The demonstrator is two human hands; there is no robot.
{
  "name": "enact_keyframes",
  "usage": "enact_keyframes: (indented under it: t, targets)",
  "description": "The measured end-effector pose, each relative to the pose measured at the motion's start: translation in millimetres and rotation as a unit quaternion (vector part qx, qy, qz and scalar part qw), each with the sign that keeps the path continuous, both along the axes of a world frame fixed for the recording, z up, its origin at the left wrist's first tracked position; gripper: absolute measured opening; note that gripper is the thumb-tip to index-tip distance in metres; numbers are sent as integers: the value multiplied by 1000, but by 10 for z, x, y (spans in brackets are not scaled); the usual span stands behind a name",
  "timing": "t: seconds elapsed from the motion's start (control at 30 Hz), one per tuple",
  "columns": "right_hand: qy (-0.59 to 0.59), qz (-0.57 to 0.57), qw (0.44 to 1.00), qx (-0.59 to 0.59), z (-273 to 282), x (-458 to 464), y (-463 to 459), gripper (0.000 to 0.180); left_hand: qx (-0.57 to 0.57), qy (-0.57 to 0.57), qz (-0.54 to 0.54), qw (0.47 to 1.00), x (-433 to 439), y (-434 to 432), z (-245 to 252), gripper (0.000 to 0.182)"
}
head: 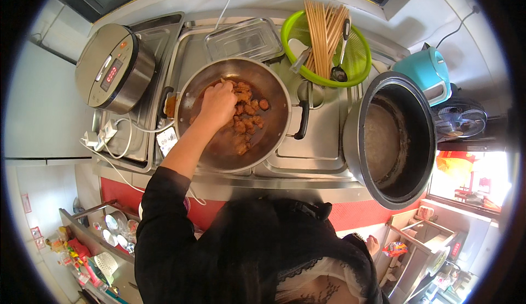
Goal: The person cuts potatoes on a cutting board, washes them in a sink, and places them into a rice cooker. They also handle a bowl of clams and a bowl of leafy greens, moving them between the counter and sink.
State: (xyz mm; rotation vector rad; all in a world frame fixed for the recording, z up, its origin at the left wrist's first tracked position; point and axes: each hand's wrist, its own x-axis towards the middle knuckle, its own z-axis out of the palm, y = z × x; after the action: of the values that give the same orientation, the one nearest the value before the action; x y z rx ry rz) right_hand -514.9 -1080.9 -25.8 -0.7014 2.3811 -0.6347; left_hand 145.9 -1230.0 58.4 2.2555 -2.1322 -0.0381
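Observation:
A wide steel wok (197, 143) holds browned chunks of food (248, 121) in dark sauce. My left hand (219, 103) reaches down into it from the left. Its fingers are bunched at the food, and a small brownish bit shows by the fingertips; whether they grip it is hidden. Low at my right side, away from the worktop, is my right hand (372, 245), partly behind the black sleeve with its fingers curled. Nothing is seen in it, though its palm is hidden. Black handles stick out on both sides of the wok, and a lit phone (167, 140) lies by its left edge.
A rice cooker (119, 67) and plugged-in chargers (100, 133) are at left. Behind the wok lies a steel tray (244, 39); a green basket (357, 65) holds chopsticks (322, 37) and ladles. A deep dark pot (425, 139), a turquoise kettle (423, 72) and a fan (460, 117) stand right.

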Motion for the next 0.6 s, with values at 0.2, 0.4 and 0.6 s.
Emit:
enact_keyframes:
  t: [0.2, 0.4, 0.6]
  targets:
    - [-7, -6, 1000, -1, -78, -14, 0, 20, 14, -17, 9, 1000, 69, 9, 12, 10]
    - [-14, -19, 1000, -16, -161, -30, -11, 21, 58, 164, 117, 978, 267, 90, 234, 14]
    - [-20, -30, 999, -21, -215, -24, -29, 23, 29, 373, 186, 908, 446, 183, 486, 8]
